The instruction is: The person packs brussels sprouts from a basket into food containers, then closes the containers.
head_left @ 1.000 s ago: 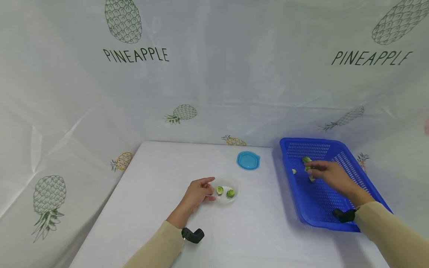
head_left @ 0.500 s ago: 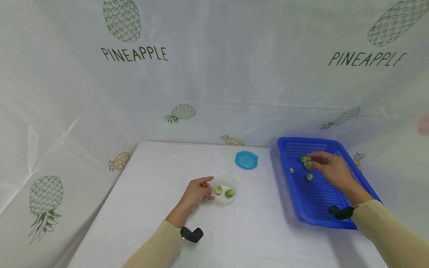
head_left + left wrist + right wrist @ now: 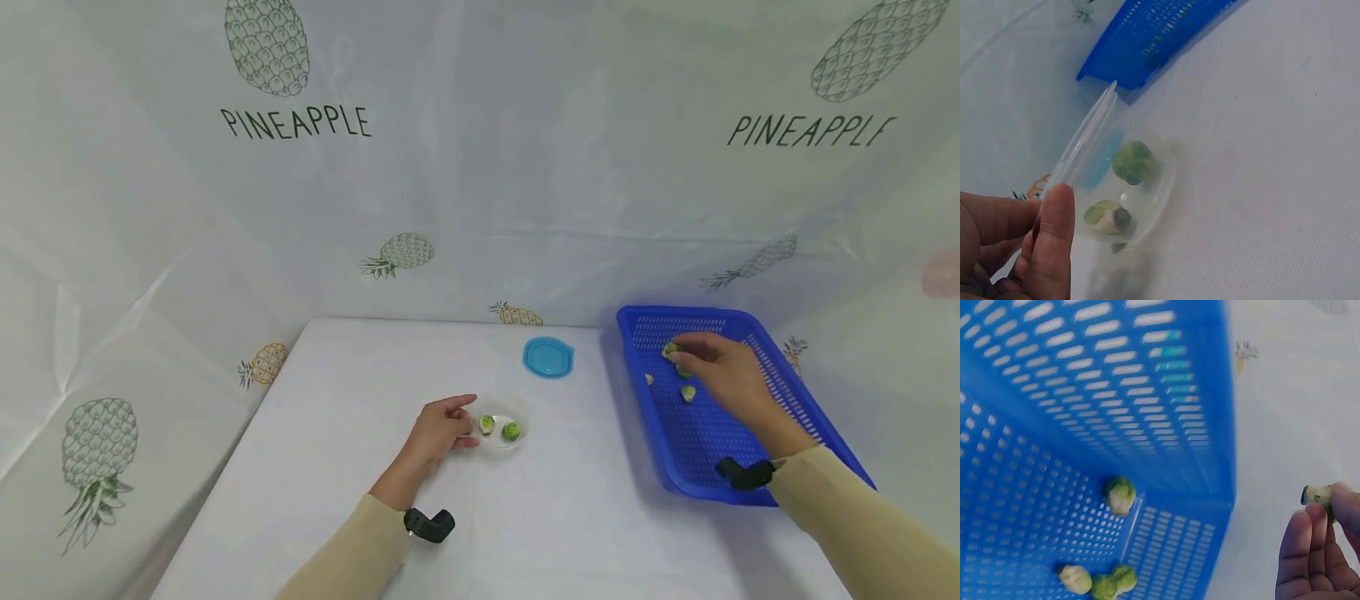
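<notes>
In the head view my left hand (image 3: 442,429) pinches the rim of a clear round plastic bowl (image 3: 504,448) on the white table. Thumb and fingers lie on either side of that rim in the left wrist view. Two Brussels sprouts, one whole green (image 3: 1134,162) and one showing its cut stem (image 3: 1109,217), sit inside the bowl. Over the blue basket (image 3: 720,467), my right hand (image 3: 723,375) holds another Brussels sprout (image 3: 1319,495) between thumb and fingertips, its stem end sticking out. Several more sprouts, including a pale-based one (image 3: 1075,579), lie on the basket floor.
A light blue lid (image 3: 548,357) lies flat between the bowl and the basket, towards the back of the table (image 3: 375,358). A pineapple-printed white sheet (image 3: 480,167) hangs behind the table. Perforated walls enclose the basket at the right.
My right hand has picked a sprout from the group in the basket and moved slightly left and up with it. The left hand stays at the bowl.
</notes>
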